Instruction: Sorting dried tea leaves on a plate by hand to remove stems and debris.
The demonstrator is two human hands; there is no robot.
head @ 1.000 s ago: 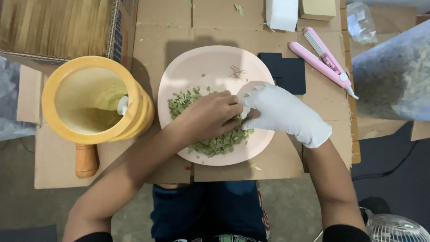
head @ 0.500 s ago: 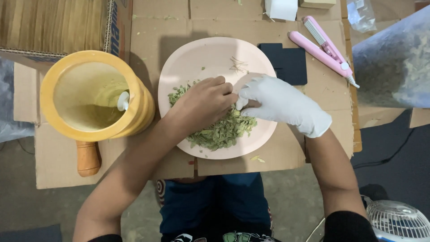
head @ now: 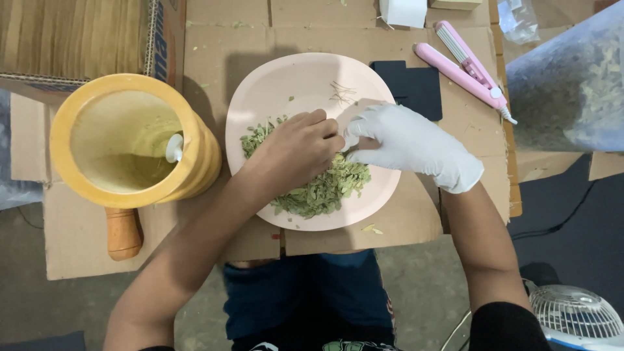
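A pale pink plate (head: 292, 71) lies on cardboard and holds a heap of small green dried leaves (head: 325, 188) and a few bare thin stems (head: 341, 94). My bare left hand (head: 299, 146) rests over the heap with its fingers curled. My right hand (head: 409, 146), in a white glove, meets it fingertip to fingertip above the plate's middle. Both hands pinch a small leaf sprig where they touch, and the fingers mostly hide it.
A yellow mortar (head: 123, 140) with a wooden-handled pestle (head: 122, 234) stands to the left. A pink clamp-like tool (head: 465, 65) and a black card (head: 409, 84) lie at the back right. A large clear bag of dried leaves (head: 572, 84) is on the right, a white fan (head: 575, 315) on the floor.
Both hands stay joined over the plate. They have drifted slightly toward the plate's far side, with small finger movements at the pinch.
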